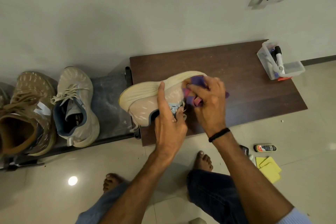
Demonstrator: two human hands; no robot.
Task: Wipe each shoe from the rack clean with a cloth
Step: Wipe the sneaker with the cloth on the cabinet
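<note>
**Pale shoe held on its side, cloth pressed to its front**

A pale shoe [143,107] is laid on its side on the dark wooden bench [236,67], at the end beside the rack [109,96], with its cream sole turned toward the far edge. It is gripped at the collar by the left hand [170,127]. The thumb and lower fingers are curled round the opening and laces, while the index finger is stretched straight across the upper to the sole. A purple and pink cloth [197,80] is bunched in the right hand [209,102], whose fingers [195,88] are curled round it and pressed against the front part of the shoe. The toe is hidden, so the exact spot of contact cannot be told. A clear plastic box [280,65] holding markers is set at the far right corner of the bench. A grey-beige shoe [78,103] and a brown shoe [27,107] are stood on the rack. A polish bottle [265,148] and yellow pads [269,169] are seen on the tiled floor [54,196].
</note>
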